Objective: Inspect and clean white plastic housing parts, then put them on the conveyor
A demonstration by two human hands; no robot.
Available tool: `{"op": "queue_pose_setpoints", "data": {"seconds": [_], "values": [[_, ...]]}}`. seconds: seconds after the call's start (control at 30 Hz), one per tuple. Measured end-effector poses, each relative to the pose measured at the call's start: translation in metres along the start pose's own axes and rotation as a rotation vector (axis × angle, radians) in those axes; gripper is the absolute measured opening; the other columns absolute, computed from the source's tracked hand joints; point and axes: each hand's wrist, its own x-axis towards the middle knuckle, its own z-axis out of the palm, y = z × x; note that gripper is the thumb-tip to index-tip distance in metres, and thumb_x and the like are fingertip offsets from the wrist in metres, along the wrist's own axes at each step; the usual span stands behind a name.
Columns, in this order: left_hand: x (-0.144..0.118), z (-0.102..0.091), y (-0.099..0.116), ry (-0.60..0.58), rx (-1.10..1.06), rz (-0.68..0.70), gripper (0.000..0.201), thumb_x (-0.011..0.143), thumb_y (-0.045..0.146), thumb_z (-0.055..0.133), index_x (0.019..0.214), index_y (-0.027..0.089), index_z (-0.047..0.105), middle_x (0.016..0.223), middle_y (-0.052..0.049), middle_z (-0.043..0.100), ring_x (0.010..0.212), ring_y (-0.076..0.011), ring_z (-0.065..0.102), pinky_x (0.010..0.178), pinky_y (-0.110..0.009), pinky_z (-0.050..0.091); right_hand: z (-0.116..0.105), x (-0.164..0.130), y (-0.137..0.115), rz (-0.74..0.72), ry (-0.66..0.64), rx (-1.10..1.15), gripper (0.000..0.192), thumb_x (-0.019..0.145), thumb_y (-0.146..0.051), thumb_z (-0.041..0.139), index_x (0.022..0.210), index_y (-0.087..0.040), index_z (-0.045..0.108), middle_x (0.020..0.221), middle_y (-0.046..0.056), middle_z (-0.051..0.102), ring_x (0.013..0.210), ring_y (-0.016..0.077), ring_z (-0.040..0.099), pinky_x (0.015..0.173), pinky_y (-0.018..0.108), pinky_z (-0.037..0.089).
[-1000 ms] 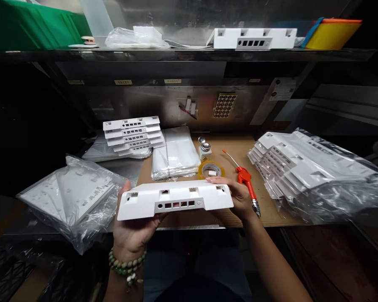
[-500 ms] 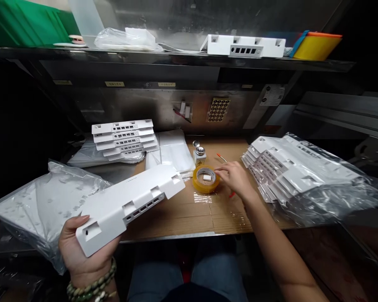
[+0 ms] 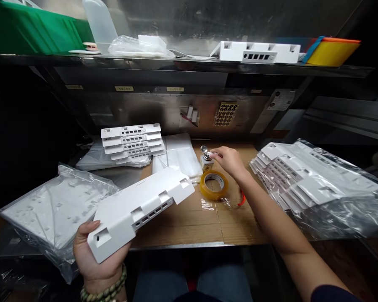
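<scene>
My left hand (image 3: pixel 102 256) grips the near left end of a white plastic casing (image 3: pixel 145 201), thumb on top. The casing is tilted, with a row of square port openings along its front edge. Fingers pinched, my right hand (image 3: pixel 228 161) holds a small white block (image 3: pixel 211 155) at the metal top of a small dispenser bottle (image 3: pixel 206 162), whose lid is flipped up. The fingers partly cover the block. Just in front of the bottle lies a roll of yellowish clear tape (image 3: pixel 204 191). A red object (image 3: pixel 242 198) shows beside my right forearm.
Similar casings form a stack (image 3: pixel 132 142) at the back left. Bagged casings lie at left (image 3: pixel 56 209) and right (image 3: pixel 321 176). Flat plastic bags (image 3: pixel 181 157) rest behind the tape. Above runs a metal shelf (image 3: pixel 195 66) with a green bin (image 3: pixel 40 31) and a yellow container (image 3: pixel 334 52).
My right hand has moved from the tape roll up to the bottle. The small white block that lay inside the roll is now in its fingers. My left hand keeps holding the casing.
</scene>
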Motion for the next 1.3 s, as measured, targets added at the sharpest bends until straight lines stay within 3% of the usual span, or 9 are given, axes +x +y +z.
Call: {"op": "queue_pose_setpoints", "data": {"seconds": [0.13,0.37,0.43,0.53,0.63,0.73,0.93,1.13,1.3], "values": [[-0.003,0.011,-0.005,-0.002,-0.034,-0.019,0.076,0.063,0.015,0.047,0.138,0.023,0.058,0.092,-0.003,0.083,0.061,-0.0257,0.076,0.085,-0.048,0.063,0.011,0.025,-0.002,-0.016,0.014,0.0,0.025,0.099,-0.023,0.059,0.109,-0.02,0.081,0.115,0.009,0.074,0.103,0.0228,0.07,0.084,0.028,0.048],[-0.003,0.01,-0.005,0.029,-0.041,0.026,0.073,0.062,0.017,0.047,0.133,0.023,0.06,0.091,-0.003,0.083,0.058,-0.024,0.075,0.083,-0.047,0.064,0.016,0.024,-0.007,-0.015,0.034,0.027,0.024,0.096,-0.017,0.059,0.1,-0.018,0.082,0.112,0.01,0.074,0.099,0.0246,0.07,0.083,0.031,0.049],[-0.002,0.007,-0.006,0.042,-0.046,0.034,0.07,0.063,0.017,0.047,0.132,0.024,0.061,0.09,-0.002,0.083,0.058,-0.0234,0.075,0.082,-0.046,0.064,0.009,0.01,-0.011,0.001,0.099,0.08,0.023,0.098,-0.021,0.059,0.108,-0.018,0.08,0.114,0.01,0.073,0.098,0.0237,0.07,0.084,0.031,0.051],[-0.003,0.004,-0.011,0.021,-0.049,0.05,0.07,0.063,0.018,0.048,0.13,0.028,0.062,0.095,-0.001,0.083,0.072,-0.0259,0.078,0.078,-0.044,0.065,0.0,-0.031,-0.029,-0.059,0.308,0.411,0.022,0.097,-0.029,0.065,0.115,-0.021,0.077,0.112,0.008,0.073,0.095,0.022,0.071,0.083,0.033,0.056],[-0.009,0.004,-0.018,-0.033,0.013,0.108,0.072,0.061,0.019,0.049,0.131,0.031,0.062,0.106,0.0,0.082,0.086,-0.0295,0.078,0.066,-0.04,0.066,0.0,-0.082,-0.061,-0.16,0.433,0.773,0.016,0.095,-0.031,0.07,0.108,-0.024,0.077,0.106,0.006,0.073,0.092,0.02,0.07,0.08,0.034,0.06],[-0.019,0.007,-0.027,-0.046,0.081,0.137,0.072,0.061,0.019,0.049,0.13,0.033,0.062,0.111,0.0,0.081,0.091,-0.031,0.078,0.055,-0.034,0.063,0.01,-0.117,-0.093,-0.164,0.519,0.885,0.01,0.093,-0.025,0.073,0.102,-0.024,0.077,0.097,0.004,0.069,0.08,0.0164,0.066,0.073,0.033,0.059],[-0.032,0.003,-0.038,-0.114,0.071,0.126,0.068,0.062,0.017,0.053,0.126,0.036,0.064,0.116,0.0,0.079,0.104,-0.0331,0.075,0.062,-0.035,0.065,0.027,-0.134,-0.113,-0.082,0.601,0.876,0.01,0.092,-0.017,0.071,0.099,-0.023,0.076,0.091,0.005,0.066,0.076,0.0158,0.063,0.067,0.032,0.057],[-0.036,-0.001,-0.041,-0.164,0.05,0.128,0.071,0.058,0.017,0.054,0.126,0.035,0.063,0.119,-0.001,0.078,0.11,-0.0353,0.073,0.068,-0.039,0.067,0.024,-0.148,-0.115,-0.165,0.556,0.893,0.013,0.092,-0.015,0.071,0.101,-0.023,0.075,0.089,0.005,0.066,0.078,0.0168,0.064,0.068,0.032,0.058],[-0.039,-0.002,-0.043,-0.206,0.067,0.139,0.072,0.056,0.016,0.055,0.125,0.035,0.064,0.118,-0.001,0.079,0.111,-0.0354,0.072,0.074,-0.041,0.066,0.022,-0.152,-0.112,-0.094,0.596,0.869,0.011,0.092,-0.017,0.071,0.098,-0.025,0.076,0.089,0.005,0.067,0.076,0.017,0.065,0.066,0.032,0.058]]}}
